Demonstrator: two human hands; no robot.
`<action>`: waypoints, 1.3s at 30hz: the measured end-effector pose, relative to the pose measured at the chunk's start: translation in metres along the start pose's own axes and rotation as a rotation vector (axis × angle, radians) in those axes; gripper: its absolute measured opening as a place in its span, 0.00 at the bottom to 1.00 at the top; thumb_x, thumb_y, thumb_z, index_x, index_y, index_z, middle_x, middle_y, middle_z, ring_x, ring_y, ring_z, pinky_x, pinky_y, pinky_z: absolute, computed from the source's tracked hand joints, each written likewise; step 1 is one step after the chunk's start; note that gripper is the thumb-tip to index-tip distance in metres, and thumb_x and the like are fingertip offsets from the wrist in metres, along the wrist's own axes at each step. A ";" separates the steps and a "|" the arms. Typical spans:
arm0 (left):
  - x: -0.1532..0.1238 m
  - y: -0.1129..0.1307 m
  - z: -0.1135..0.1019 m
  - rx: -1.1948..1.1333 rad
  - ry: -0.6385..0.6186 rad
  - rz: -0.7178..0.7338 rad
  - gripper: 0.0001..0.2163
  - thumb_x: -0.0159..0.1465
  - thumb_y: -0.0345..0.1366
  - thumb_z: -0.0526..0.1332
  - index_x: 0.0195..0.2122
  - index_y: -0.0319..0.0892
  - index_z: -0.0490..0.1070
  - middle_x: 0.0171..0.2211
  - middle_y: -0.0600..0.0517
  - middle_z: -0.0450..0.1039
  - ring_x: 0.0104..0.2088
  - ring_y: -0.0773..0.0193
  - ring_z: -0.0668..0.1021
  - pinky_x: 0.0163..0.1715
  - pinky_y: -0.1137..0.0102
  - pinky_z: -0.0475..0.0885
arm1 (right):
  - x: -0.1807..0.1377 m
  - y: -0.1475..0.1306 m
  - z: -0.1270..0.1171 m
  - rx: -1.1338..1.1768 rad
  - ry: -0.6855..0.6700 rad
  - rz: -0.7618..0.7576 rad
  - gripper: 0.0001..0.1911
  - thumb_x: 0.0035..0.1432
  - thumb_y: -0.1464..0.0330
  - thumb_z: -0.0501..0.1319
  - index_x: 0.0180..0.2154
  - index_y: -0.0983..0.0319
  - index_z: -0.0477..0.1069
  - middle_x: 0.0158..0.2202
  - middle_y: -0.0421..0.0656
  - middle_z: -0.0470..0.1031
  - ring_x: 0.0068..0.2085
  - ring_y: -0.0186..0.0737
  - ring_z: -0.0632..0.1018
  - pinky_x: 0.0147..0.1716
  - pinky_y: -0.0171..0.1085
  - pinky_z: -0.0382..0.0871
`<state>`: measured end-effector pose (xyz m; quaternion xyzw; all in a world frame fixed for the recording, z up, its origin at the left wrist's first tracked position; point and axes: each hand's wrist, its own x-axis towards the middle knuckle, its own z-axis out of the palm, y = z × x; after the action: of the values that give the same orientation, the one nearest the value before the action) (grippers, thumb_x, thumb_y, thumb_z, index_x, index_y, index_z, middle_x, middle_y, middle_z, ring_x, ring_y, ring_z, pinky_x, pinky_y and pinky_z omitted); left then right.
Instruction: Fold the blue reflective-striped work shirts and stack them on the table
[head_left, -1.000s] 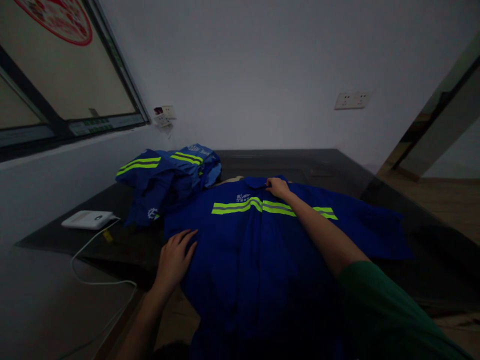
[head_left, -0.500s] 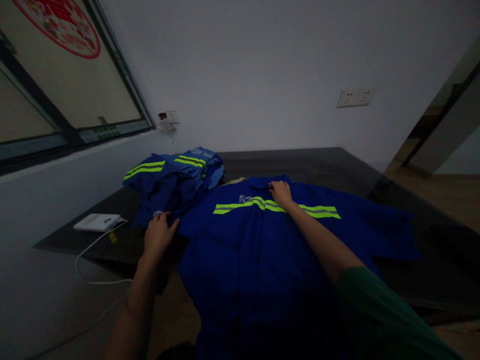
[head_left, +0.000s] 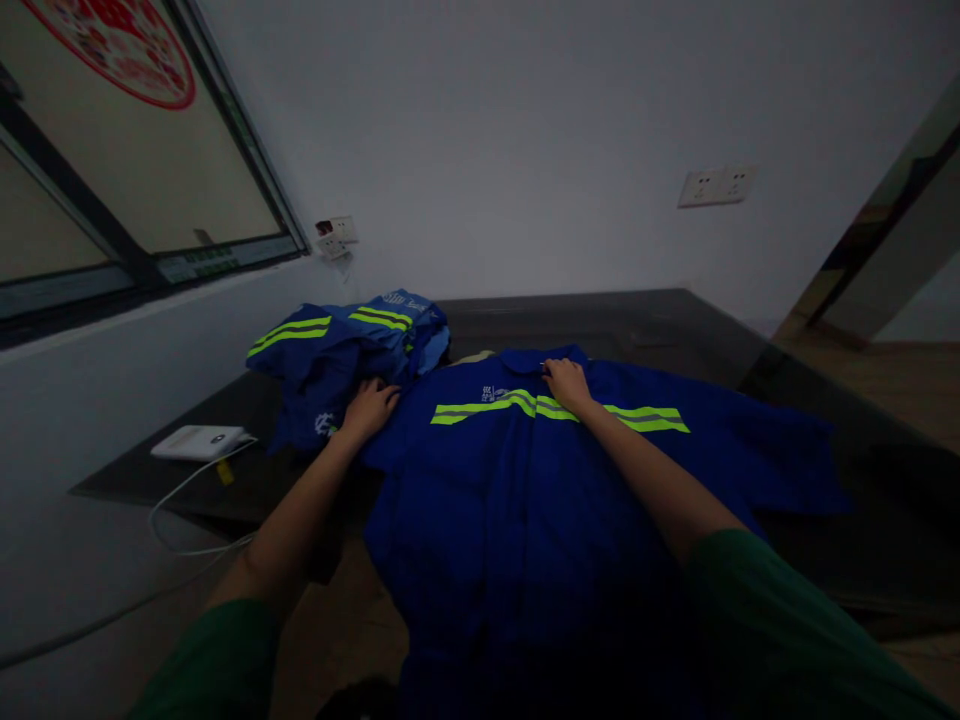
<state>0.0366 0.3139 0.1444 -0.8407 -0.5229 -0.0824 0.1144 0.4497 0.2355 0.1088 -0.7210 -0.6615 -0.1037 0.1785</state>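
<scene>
A blue work jacket [head_left: 457, 500] with a yellow-green reflective stripe across the chest lies spread over the dark table, its lower part hanging toward me. My right hand [head_left: 568, 385] is at its collar, fingers bent and closed on the cloth; a small pale bit shows at the fingertips. To the left, my left hand [head_left: 370, 410] rests with fingers apart where the jacket's left-side sleeve meets a crumpled pile of blue workwear [head_left: 315, 370]. That pile carries similar stripes and white lettering. The sleeve's end is hidden near the pile.
A white power bank [head_left: 196, 442] with a cable lies on the left end of the dark table [head_left: 570, 315]. Wall sockets [head_left: 716, 186] are on the wall behind, with others [head_left: 336, 236] near the window at left. The table's front edge is below my hands.
My left hand has moved right and farther forward, from the lower edge of the pile to the sleeve beside it. My right hand stays at the collar. The view has shifted slightly.
</scene>
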 end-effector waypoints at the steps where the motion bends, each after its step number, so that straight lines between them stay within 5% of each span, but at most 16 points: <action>1: 0.008 -0.007 0.005 -0.019 -0.037 -0.054 0.19 0.69 0.42 0.47 0.55 0.50 0.71 0.50 0.44 0.67 0.53 0.49 0.67 0.53 0.60 0.64 | 0.000 0.000 0.000 0.002 -0.005 -0.002 0.08 0.61 0.71 0.56 0.43 0.62 0.68 0.45 0.49 0.76 0.48 0.48 0.71 0.46 0.45 0.60; 10: 0.044 -0.066 0.000 -0.047 -0.138 -0.277 0.21 0.67 0.46 0.49 0.53 0.45 0.73 0.50 0.38 0.71 0.51 0.46 0.72 0.50 0.57 0.65 | -0.001 -0.001 -0.005 0.025 -0.032 -0.014 0.08 0.62 0.70 0.56 0.43 0.61 0.68 0.46 0.48 0.75 0.48 0.48 0.71 0.45 0.43 0.61; 14: 0.029 -0.060 -0.002 -0.075 -0.064 -0.279 0.24 0.67 0.50 0.47 0.55 0.44 0.71 0.52 0.39 0.70 0.52 0.48 0.72 0.50 0.60 0.66 | 0.000 -0.002 -0.007 0.035 -0.038 -0.012 0.08 0.62 0.71 0.56 0.44 0.62 0.68 0.46 0.49 0.75 0.48 0.48 0.71 0.45 0.43 0.60; 19: 0.009 -0.045 0.003 -0.307 -0.075 -0.224 0.16 0.60 0.47 0.60 0.44 0.44 0.75 0.44 0.47 0.77 0.45 0.55 0.77 0.43 0.69 0.69 | -0.003 -0.003 -0.009 0.031 -0.029 -0.017 0.09 0.62 0.71 0.55 0.44 0.62 0.68 0.46 0.49 0.76 0.49 0.48 0.71 0.46 0.43 0.60; 23: 0.021 -0.058 -0.010 -0.377 0.137 -0.330 0.14 0.58 0.44 0.62 0.40 0.40 0.75 0.39 0.48 0.79 0.41 0.58 0.78 0.39 0.72 0.69 | -0.001 -0.002 -0.009 0.023 -0.018 -0.036 0.09 0.63 0.72 0.55 0.44 0.63 0.68 0.45 0.48 0.76 0.49 0.47 0.70 0.51 0.45 0.56; 28: 0.043 -0.074 -0.024 -0.331 0.070 -0.400 0.14 0.60 0.40 0.60 0.41 0.36 0.75 0.41 0.44 0.78 0.42 0.57 0.78 0.40 0.70 0.69 | 0.011 -0.008 -0.005 0.015 -0.009 -0.091 0.09 0.64 0.71 0.55 0.46 0.62 0.68 0.47 0.49 0.75 0.50 0.45 0.70 0.53 0.44 0.55; 33: 0.037 -0.021 -0.025 -0.216 0.152 -0.324 0.17 0.61 0.32 0.56 0.52 0.41 0.71 0.52 0.41 0.72 0.54 0.47 0.71 0.53 0.55 0.62 | 0.020 -0.012 -0.005 -0.012 -0.006 -0.129 0.09 0.63 0.71 0.56 0.45 0.62 0.69 0.46 0.49 0.75 0.49 0.45 0.71 0.50 0.42 0.59; 36: 0.018 0.040 -0.028 -0.200 0.172 -0.071 0.17 0.63 0.34 0.56 0.53 0.46 0.70 0.56 0.44 0.67 0.57 0.48 0.66 0.57 0.52 0.57 | 0.021 -0.016 -0.010 -0.033 0.016 -0.136 0.12 0.62 0.71 0.57 0.48 0.63 0.69 0.49 0.52 0.72 0.53 0.47 0.69 0.53 0.45 0.58; 39: -0.006 0.100 -0.027 -0.380 -0.010 0.224 0.17 0.66 0.41 0.54 0.56 0.49 0.68 0.58 0.48 0.66 0.58 0.53 0.67 0.57 0.56 0.60 | 0.013 -0.024 -0.021 -0.031 0.084 -0.134 0.17 0.62 0.70 0.57 0.53 0.62 0.67 0.55 0.53 0.68 0.58 0.49 0.64 0.58 0.47 0.54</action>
<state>0.1238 0.2585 0.1586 -0.9003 -0.4018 -0.1621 -0.0404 0.4289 0.2409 0.1364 -0.6727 -0.6985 -0.1558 0.1879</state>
